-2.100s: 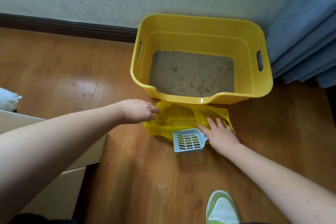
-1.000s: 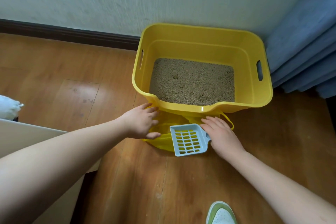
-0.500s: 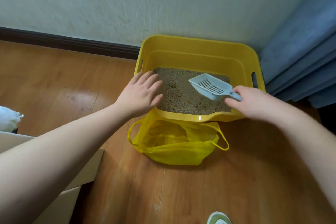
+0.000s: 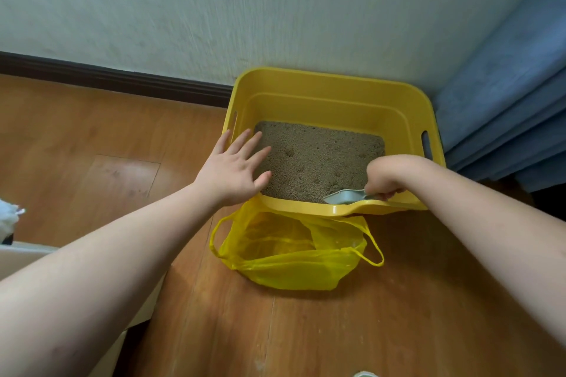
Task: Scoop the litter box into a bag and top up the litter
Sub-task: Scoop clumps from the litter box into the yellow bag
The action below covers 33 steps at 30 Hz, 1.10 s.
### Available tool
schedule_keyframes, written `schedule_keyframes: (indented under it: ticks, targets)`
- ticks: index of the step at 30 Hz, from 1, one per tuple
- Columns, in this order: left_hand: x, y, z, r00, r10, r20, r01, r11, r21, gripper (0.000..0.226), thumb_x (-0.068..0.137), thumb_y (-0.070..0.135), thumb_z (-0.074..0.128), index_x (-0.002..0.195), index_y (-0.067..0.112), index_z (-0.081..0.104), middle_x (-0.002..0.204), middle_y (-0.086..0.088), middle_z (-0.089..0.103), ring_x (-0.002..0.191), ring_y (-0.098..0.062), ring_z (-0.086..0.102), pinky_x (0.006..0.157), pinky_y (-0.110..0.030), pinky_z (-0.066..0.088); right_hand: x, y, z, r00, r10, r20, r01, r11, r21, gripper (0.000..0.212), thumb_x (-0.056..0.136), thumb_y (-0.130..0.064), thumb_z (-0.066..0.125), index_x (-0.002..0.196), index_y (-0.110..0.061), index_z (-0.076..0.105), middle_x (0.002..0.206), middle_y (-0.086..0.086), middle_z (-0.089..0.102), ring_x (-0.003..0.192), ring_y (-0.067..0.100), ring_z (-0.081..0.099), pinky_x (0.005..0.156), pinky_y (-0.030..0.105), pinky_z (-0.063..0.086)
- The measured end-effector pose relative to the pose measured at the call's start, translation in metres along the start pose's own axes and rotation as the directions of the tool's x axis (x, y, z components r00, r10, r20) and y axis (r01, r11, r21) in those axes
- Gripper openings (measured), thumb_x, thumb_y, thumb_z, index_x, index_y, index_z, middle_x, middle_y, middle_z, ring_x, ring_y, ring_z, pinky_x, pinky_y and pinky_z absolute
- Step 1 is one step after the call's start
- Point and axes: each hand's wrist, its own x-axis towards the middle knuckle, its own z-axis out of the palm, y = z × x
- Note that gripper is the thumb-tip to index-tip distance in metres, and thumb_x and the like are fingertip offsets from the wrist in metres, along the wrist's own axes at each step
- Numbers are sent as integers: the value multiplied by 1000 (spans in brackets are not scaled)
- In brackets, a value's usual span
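A yellow litter box [image 4: 330, 92] stands on the wood floor against the wall, holding tan litter [image 4: 315, 159]. In front of it a yellow plastic bag [image 4: 294, 257] lies open on the floor. My right hand [image 4: 387, 176] grips the handle of a pale blue slotted scoop [image 4: 344, 196], whose head is down in the litter at the box's near right corner, partly hidden by the rim. My left hand [image 4: 234, 168] has its fingers spread flat over the box's near left corner and holds nothing.
A dark baseboard [image 4: 116, 82] runs along the white wall. Blue curtain folds [image 4: 508, 107] hang right of the box. A white furniture edge [image 4: 18, 257] sits at the left, and a shoe tip [image 4: 363, 374] shows at the bottom.
My right hand lifted the scoop off the bag, carried it over the box and lowered its head into the litter near the front right. My left hand left the bag and moved to the box's corner.
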Motion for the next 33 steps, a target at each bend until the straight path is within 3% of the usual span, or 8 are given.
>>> schedule_keyframes:
  ticks: [5,10,13,15,17,20,25,33]
  targets:
    - [1,1,1,1000,0,-8,0,1000,8,71,91,61,5,153,34,22,164,-2,12,151,-20,2,120,-50,-7,6,-7,3,1000,23,-1,-22,996,90,39,95,-20,45,59,-9,53,55,5,50,45,17,43,48,25,36]
    - [2,2,2,1000,5,-5,-5,1000,23,67,92,59,6,153,36,21,164,-1,13,151,-21,3,120,-51,-7,10,-29,9,996,50,-77,-47,998,50,20,97,-11,45,89,-7,63,69,8,52,56,20,47,46,25,36]
    - [1,3,1,1000,4,-7,-4,1000,27,69,91,59,4,153,36,22,164,-2,14,151,-22,3,120,-51,-7,18,-39,19,992,84,-95,-77,995,67,17,92,-8,51,103,-3,64,91,9,57,78,25,55,67,28,45]
    - [2,2,0,1000,18,22,-19,999,34,73,88,60,-2,154,36,20,164,-2,11,151,-21,1,119,-52,-8,21,-44,28,978,159,-138,-142,982,124,32,90,-6,55,122,-5,59,115,10,61,102,28,60,80,32,48]
    - [7,1,-3,994,65,90,-68,997,38,80,82,60,-9,155,37,13,165,-2,3,151,-20,-5,120,-51,-7,25,-46,34,963,202,-181,-171,970,175,37,90,-3,53,126,-7,58,129,10,58,116,29,57,88,34,47]
    - [16,-2,-7,991,78,112,-79,997,2,83,79,65,-11,155,36,7,165,0,-4,150,-17,-11,120,-49,-9,24,-49,34,954,212,-213,-171,965,198,36,90,-2,52,125,-9,59,129,9,58,117,28,56,87,34,47]
    - [17,-1,-1,998,5,-57,-8,999,-45,72,91,64,3,154,34,20,164,0,8,151,-17,-4,121,-48,-7,30,-49,41,941,224,-254,-183,968,174,39,92,1,44,128,-9,56,130,10,55,119,28,54,86,34,48]
    - [16,-2,3,994,-25,-108,17,997,-72,68,93,61,12,153,33,23,164,-1,13,151,-18,1,120,-49,-5,58,-54,33,975,159,-157,-126,972,198,43,95,-8,44,138,-3,44,136,13,48,122,30,49,97,35,43]
